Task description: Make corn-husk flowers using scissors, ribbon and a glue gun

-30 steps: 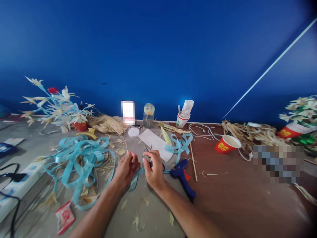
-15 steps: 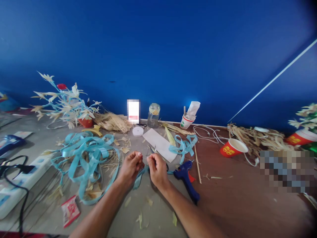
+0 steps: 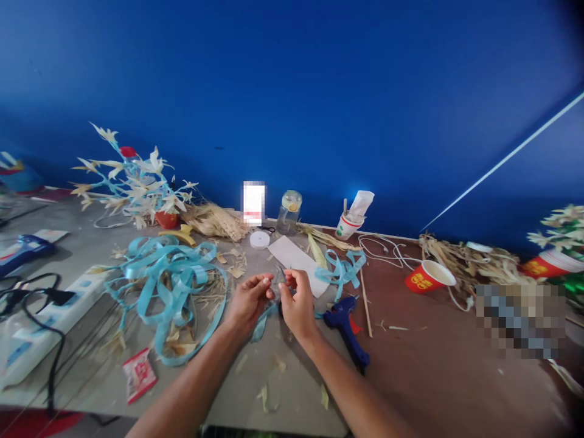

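Note:
In the middle of the table, my right hand (image 3: 296, 298) is closed round a pair of scissors (image 3: 281, 272), whose dark pointed blades stick out past the fingertips. Close beside it, my left hand (image 3: 250, 298) pinches thumb against fingers; whatever is between them is too small to make out. A length of light blue ribbon (image 3: 260, 325) hangs or lies just under both hands. A white paper sheet (image 3: 292, 252) lies beyond the fingers. Just right of my right wrist rests a blue glue gun (image 3: 344, 328) with a red trigger.
A tangle of blue ribbon (image 3: 159, 280) covers the left side, near a power strip (image 3: 59, 322) and a red packet (image 3: 139, 376). Behind stand a husk-flower plant (image 3: 141, 176), a glass jar (image 3: 290, 213) and a white cup (image 3: 348, 226). A red paper cup (image 3: 429, 277) tilts at right.
My hands have drawn closer together. The scissor blades now tilt up and left toward my left fingers. The whole view has shifted slightly, so the table's things appear further right on the left side.

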`<state>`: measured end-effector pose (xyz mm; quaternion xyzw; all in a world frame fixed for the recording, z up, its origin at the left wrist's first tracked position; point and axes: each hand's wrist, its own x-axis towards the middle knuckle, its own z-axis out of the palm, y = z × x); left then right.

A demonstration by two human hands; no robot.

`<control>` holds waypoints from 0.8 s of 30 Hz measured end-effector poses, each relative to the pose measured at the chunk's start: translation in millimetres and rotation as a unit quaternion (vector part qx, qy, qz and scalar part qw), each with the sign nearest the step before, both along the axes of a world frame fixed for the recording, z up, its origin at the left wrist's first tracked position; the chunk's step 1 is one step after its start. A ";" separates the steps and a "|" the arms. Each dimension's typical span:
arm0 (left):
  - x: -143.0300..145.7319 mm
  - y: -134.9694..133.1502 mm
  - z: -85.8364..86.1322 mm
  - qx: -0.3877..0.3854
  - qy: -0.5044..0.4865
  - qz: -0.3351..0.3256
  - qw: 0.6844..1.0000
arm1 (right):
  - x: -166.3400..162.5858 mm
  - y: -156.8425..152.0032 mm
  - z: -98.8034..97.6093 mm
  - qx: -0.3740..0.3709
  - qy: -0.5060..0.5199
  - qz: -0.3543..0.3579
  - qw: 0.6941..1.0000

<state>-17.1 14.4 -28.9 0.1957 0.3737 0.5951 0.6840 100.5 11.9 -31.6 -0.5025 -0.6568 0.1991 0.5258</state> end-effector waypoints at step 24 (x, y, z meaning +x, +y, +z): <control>-6.8 6.0 -4.9 0.044 0.011 0.102 0.994 | -16.3 34.5 18.0 -0.059 -0.026 0.063 0.996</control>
